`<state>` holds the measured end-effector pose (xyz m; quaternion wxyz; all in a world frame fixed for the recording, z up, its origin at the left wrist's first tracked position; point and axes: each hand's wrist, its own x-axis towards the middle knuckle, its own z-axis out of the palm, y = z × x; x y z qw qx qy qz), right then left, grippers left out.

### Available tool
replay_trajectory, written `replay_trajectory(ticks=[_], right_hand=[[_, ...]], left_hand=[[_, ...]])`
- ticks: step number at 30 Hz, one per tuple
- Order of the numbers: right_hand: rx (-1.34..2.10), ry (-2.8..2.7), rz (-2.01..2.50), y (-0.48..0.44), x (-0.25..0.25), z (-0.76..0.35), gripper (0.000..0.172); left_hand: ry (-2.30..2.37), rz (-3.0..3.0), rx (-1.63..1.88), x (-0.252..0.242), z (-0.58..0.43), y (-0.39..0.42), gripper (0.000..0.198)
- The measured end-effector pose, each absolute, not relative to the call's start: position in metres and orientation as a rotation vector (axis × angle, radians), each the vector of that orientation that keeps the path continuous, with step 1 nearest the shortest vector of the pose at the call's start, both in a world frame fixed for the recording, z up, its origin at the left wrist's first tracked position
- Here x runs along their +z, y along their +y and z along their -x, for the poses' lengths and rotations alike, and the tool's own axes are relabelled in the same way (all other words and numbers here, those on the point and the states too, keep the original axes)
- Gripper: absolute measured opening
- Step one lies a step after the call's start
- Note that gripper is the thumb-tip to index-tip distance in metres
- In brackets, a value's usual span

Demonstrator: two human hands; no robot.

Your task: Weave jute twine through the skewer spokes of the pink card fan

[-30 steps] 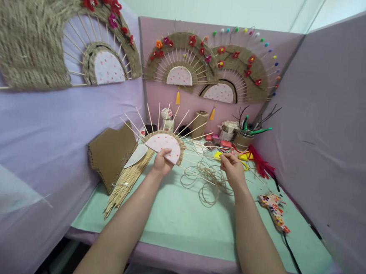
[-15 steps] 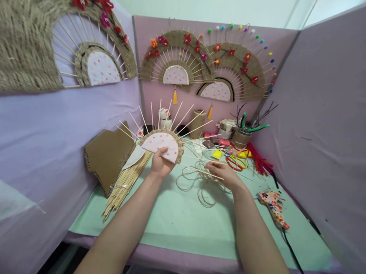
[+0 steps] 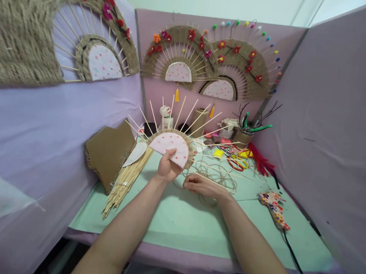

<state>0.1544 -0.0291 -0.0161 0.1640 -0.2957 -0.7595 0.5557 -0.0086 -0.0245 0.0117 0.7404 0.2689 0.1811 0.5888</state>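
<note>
My left hand (image 3: 169, 168) is closed round the lower edge of a half-round fan (image 3: 170, 145), thumb on its white face with pink dots. Rows of twine are wound along the fan's curved rim, and thin bamboo sticks (image 3: 181, 112) spread out from it. Just below the fan's right end is my right hand (image 3: 203, 186), its fingertips pinched on jute twine, a strand of which shows beside them. Loose loops of the twine (image 3: 227, 175) lie on the table behind this hand. One of the lower sticks passes above its back.
Left stand a bundle of bamboo sticks (image 3: 124, 187) and brown cardboard (image 3: 108, 152). A patterned glue gun (image 3: 275, 208) with a black cord lies right. Scissors (image 3: 236, 162), red pipe cleaners (image 3: 261, 161) and a twine spool (image 3: 199, 123) are farther back. Finished fans (image 3: 251, 87) hang on the wall.
My right hand has moved left and slightly down, from beside the stick tips to below the fan's right end. The fan in my left hand has shifted slightly right.
</note>
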Motion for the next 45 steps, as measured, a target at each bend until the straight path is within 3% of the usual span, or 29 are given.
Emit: replay_trajectory(ticks=[18, 29, 34, 39, 45], right_hand=[[1.603, -1.715, 1.038, -0.039, -0.026, -0.221, 0.034], [1.273, -1.309, 1.063, -0.024, -0.034, -0.233, 0.030], [0.820, -1.289, 1.094, -0.030, -0.030, -0.220, 0.026], [0.615, -1.243, 1.040, -0.040, -0.028, -0.205, 0.040], [0.794, -1.547, 1.115, -0.045, -0.035, -0.195, 0.021]], left_hand=[[0.409, -0.569, 1.454, 0.010, 0.013, -0.017, 0.036], [0.444, -0.636, 1.466, 0.013, 0.018, -0.015, 0.040], [0.441, -0.676, 1.513, 0.009, 0.017, -0.013, 0.040], [0.436, -0.669, 1.605, 0.013, 0.014, -0.012, 0.041], [0.401, -0.615, 1.715, 0.018, 0.008, -0.010, 0.040]])
